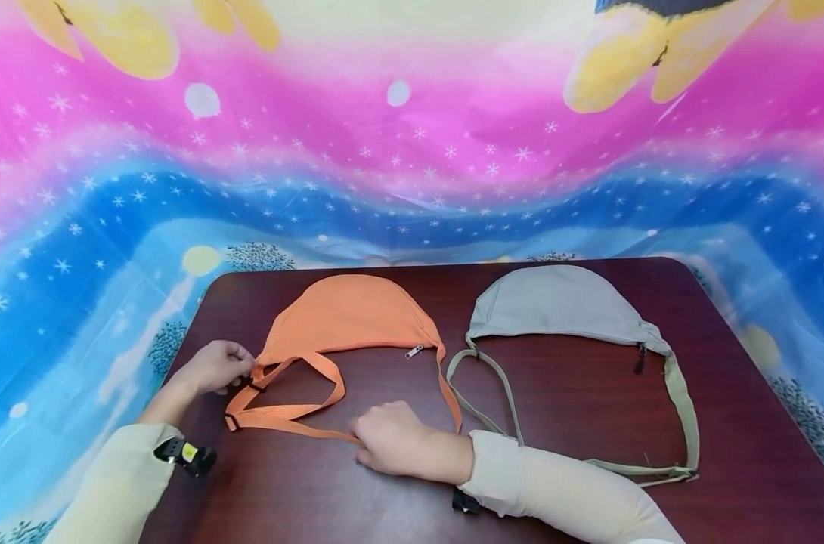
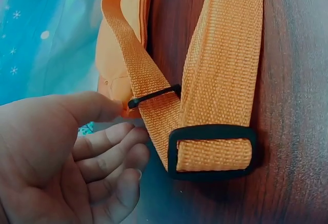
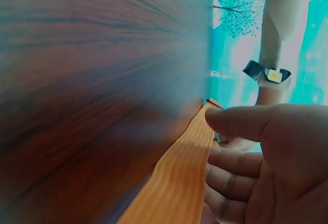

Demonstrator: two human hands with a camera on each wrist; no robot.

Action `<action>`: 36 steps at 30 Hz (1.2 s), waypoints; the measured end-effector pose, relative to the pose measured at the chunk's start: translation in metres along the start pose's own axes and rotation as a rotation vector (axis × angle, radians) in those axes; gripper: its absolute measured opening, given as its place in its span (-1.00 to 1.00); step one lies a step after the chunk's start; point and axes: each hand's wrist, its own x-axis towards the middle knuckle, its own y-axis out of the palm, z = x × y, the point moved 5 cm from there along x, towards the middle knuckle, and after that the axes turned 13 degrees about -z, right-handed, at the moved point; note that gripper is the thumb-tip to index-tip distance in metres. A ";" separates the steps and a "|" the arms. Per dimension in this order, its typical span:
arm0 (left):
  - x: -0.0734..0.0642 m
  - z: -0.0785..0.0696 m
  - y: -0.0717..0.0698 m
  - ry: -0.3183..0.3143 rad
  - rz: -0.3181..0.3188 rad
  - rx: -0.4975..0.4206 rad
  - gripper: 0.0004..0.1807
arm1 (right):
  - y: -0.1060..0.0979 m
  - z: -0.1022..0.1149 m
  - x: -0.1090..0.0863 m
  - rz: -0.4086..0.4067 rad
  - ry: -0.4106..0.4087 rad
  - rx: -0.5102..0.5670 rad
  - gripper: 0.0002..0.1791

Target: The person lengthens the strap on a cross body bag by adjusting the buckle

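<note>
An orange crescent-shaped bag (image 1: 357,313) lies on the table, its webbing strap (image 1: 283,417) looped toward the near side. My left hand (image 1: 216,368) pinches the orange fabric at the bag's left end, close to a thin black ring (image 2: 154,96); the other fingers are loosely curled. A black slider buckle (image 2: 212,175) sits on the strap beside that hand. My right hand (image 1: 394,440) holds the near run of the strap between thumb and fingers; in the right wrist view, the orange webbing (image 3: 177,175) runs flat along the thumb. A silver zipper pull (image 1: 414,352) hangs from the bag's right end.
A grey-green bag (image 1: 555,302) of similar shape lies to the right, its strap (image 1: 684,412) spread on the dark wooden table (image 1: 385,506). My right forearm crosses over part of that strap. A colourful printed cloth (image 1: 412,174) hangs behind and around the table.
</note>
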 end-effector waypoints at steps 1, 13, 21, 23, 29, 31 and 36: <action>0.001 -0.001 0.000 0.003 0.005 0.002 -0.75 | 0.000 0.001 0.001 -0.008 -0.004 -0.008 -0.85; 0.005 -0.005 0.009 -0.039 0.063 -0.095 -0.65 | 0.004 0.006 0.002 -0.020 -0.022 -0.042 -0.84; 0.020 0.000 0.007 -0.037 -0.018 -0.083 -0.73 | 0.003 0.009 -0.006 -0.015 -0.070 -0.077 -0.86; 0.024 0.003 0.005 -0.052 -0.031 -0.092 -0.73 | 0.003 0.009 -0.010 -0.010 -0.097 -0.067 -0.85; 0.034 0.006 -0.003 -0.085 -0.100 -0.124 -0.72 | -0.001 0.009 -0.025 -0.014 -0.285 0.028 -0.80; 0.039 0.006 -0.005 -0.095 -0.133 -0.123 -0.72 | -0.004 0.009 -0.031 -0.003 -0.385 0.073 -0.80; 0.049 0.008 -0.007 -0.119 -0.210 -0.096 -0.70 | -0.012 0.006 -0.042 0.031 -0.541 0.134 -0.73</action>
